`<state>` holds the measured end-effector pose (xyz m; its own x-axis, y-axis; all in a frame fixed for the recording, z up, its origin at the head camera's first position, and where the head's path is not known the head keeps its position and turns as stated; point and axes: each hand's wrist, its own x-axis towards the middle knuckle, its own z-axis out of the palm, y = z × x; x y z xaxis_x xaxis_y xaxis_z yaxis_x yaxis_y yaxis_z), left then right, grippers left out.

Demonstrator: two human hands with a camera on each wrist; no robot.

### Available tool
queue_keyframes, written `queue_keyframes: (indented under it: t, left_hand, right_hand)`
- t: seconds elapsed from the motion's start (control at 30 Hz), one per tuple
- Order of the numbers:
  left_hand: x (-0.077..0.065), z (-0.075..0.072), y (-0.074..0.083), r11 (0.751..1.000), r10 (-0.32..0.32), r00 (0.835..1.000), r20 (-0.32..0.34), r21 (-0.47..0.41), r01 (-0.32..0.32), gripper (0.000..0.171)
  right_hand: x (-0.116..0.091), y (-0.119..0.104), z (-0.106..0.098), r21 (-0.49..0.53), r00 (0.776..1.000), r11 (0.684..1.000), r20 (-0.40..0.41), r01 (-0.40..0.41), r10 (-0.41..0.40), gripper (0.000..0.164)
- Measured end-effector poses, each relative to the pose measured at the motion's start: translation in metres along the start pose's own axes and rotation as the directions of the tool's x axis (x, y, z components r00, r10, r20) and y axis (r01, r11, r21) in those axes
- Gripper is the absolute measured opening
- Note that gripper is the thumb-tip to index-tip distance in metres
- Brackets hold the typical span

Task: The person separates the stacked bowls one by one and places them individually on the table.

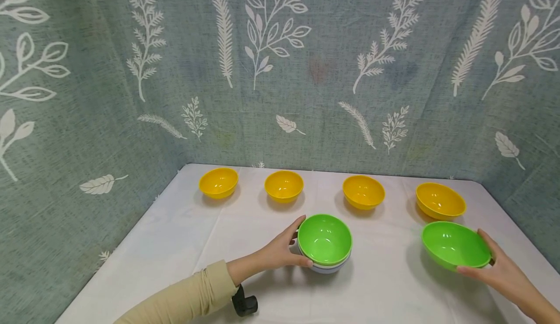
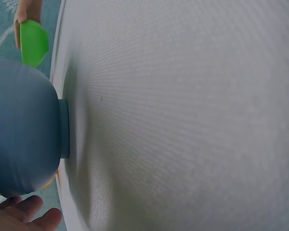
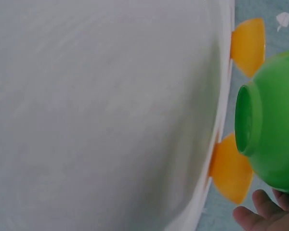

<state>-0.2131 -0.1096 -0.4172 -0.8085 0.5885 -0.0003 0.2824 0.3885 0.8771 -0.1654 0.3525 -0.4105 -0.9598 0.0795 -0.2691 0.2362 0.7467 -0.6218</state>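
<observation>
My left hand (image 1: 280,251) grips a nested stack of bowls from its left side, thumb at the front and fingers behind. On top sits a green bowl (image 1: 325,239); a pale rim shows under it, and a blue bowl (image 2: 26,127) forms the bottom, its foot close over the tablecloth in the left wrist view. At the right, my right hand (image 1: 503,270) holds another green bowl (image 1: 455,246) by its right side, thumb near the front rim. That bowl is tilted and raised, its round foot exposed in the right wrist view. Just behind it lies a yellow bowl (image 1: 439,201).
Along the back of the white table (image 1: 175,251) stand three more bowls: a yellow bowl (image 1: 218,183) at far left, a yellow bowl (image 1: 284,187) beside it and a yellow bowl (image 1: 363,192) right of centre. Leaf-patterned curtain (image 1: 323,71) encloses the back and sides.
</observation>
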Motion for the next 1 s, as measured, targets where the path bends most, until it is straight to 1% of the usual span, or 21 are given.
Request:
queue_keyframes:
  t: [0.27,0.53,0.67,0.8,0.93,1.0]
  left_hand:
    - [0.0,0.0,-0.001,1.0,0.0,1.0,0.0,-0.001,0.0,0.106]
    - [0.001,0.0,0.0,1.0,0.002,1.0,-0.001,0.003,-0.002,0.106]
    - [0.001,0.0,0.0,1.0,-0.001,1.0,-0.001,0.0,0.001,0.106]
    - [0.001,0.0,-0.001,1.0,-0.002,1.0,0.001,-0.002,0.002,0.106]
    - [0.002,-0.001,-0.002,1.0,-0.005,1.0,0.006,-0.006,0.005,0.106]
    - [0.002,-0.001,-0.002,1.0,-0.008,1.0,0.005,-0.005,0.008,0.106]
  right_hand:
    - [0.001,0.005,-0.004,-0.023,1.0,1.0,0.016,-0.011,0.011,0.114]
    - [0.007,0.018,-0.005,-0.061,0.999,0.998,-0.011,0.031,-0.031,0.113]
    - [0.008,0.021,-0.005,-0.071,0.999,0.997,-0.006,0.031,-0.031,0.114]
    - [0.009,0.025,-0.007,-0.062,0.999,0.997,0.029,0.036,-0.035,0.114]
    - [0.009,0.031,-0.01,-0.053,0.995,0.997,0.086,0.047,-0.042,0.114]
    - [0.009,0.033,-0.012,-0.051,0.992,0.998,0.122,0.032,-0.025,0.114]
